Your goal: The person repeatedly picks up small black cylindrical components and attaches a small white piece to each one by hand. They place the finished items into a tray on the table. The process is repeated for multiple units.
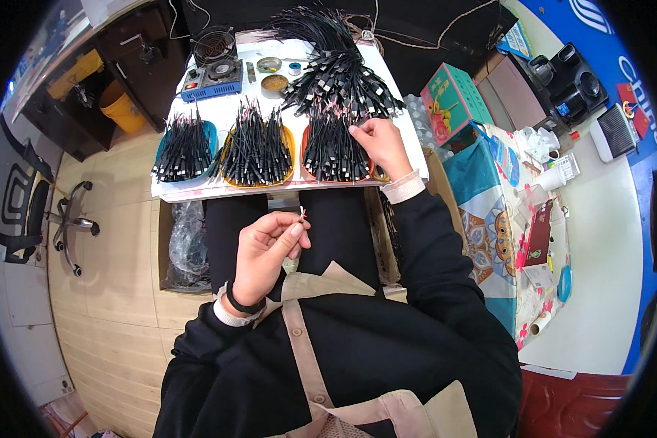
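Note:
My left hand (266,252) is held in front of the table over my lap, thumb and fingers pinched together. Out of the pinch sticks a thin wire end (302,213) with white and red tips; the rest of it is hidden. At the right, my right hand (385,148) reaches over the table, its fingers closed at the edge of a bundle of short black cables (336,150) in a red tray (306,166). What those fingertips hold, if anything, cannot be made out. The cables have metal plugs toward me and bare reddish ends away.
More black cables fill a yellow tray (292,139) and a teal tray (212,133). A loose cable heap (336,73) lies behind. At the back left stand a blue-based device (213,89), a round tin (274,85) and a small spool (294,68). Boxes flank the table below.

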`<state>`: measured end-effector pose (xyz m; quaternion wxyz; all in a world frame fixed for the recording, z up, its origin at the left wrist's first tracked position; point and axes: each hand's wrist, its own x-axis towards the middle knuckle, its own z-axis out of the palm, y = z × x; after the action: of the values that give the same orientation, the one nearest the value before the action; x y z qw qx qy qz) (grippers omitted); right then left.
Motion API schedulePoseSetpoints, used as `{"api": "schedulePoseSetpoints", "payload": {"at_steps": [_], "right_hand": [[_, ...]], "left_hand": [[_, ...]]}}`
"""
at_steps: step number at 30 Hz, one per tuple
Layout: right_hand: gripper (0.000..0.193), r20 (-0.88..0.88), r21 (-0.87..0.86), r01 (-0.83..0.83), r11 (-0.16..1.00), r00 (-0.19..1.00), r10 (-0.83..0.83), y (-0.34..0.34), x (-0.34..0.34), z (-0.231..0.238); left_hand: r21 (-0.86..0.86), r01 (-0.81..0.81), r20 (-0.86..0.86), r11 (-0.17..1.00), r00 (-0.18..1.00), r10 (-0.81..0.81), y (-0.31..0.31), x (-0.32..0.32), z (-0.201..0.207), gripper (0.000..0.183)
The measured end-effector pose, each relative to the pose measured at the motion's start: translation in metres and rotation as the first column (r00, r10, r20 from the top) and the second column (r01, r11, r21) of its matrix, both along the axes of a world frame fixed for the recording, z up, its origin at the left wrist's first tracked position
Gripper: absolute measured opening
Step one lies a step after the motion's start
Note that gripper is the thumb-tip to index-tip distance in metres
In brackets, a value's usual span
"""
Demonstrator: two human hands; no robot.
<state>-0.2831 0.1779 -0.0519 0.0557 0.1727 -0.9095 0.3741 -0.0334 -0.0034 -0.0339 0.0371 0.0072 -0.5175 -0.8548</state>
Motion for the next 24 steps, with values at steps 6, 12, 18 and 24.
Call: {"api": "schedulePoseSetpoints", "payload": {"at_steps": [6,12,18,24], "right_hand": [[0.022,0.039,-0.257,0.049,0.965,0.998,-0.040,-0.013,-0.002,-0.001],[0.014,-0.268,-0.556,-0.182,0.811,0.963,0.032,-0.025,-0.003,0.029],[0.016,-0.266,-0.588,-0.319,0.743,0.944,0.195,-0.031,0.048,0.078],[0.016,0.145,-0.739,-0.450,0.501,0.619,0.772,-0.025,0.159,0.063]], "left_hand": [[-0.007,-0.004,0.013,1.000,1.000,0.004,-0.001,0.004,-0.002,0.014],[0.004,-0.059,0.000,0.998,0.998,0.059,0.001,0.003,-0.006,0.014],[0.045,-0.207,-0.099,0.977,0.972,0.211,0.001,0.000,0.005,0.015],[0.167,-0.234,-0.186,0.958,0.947,0.263,0.003,0.000,0.015,0.018]]}}
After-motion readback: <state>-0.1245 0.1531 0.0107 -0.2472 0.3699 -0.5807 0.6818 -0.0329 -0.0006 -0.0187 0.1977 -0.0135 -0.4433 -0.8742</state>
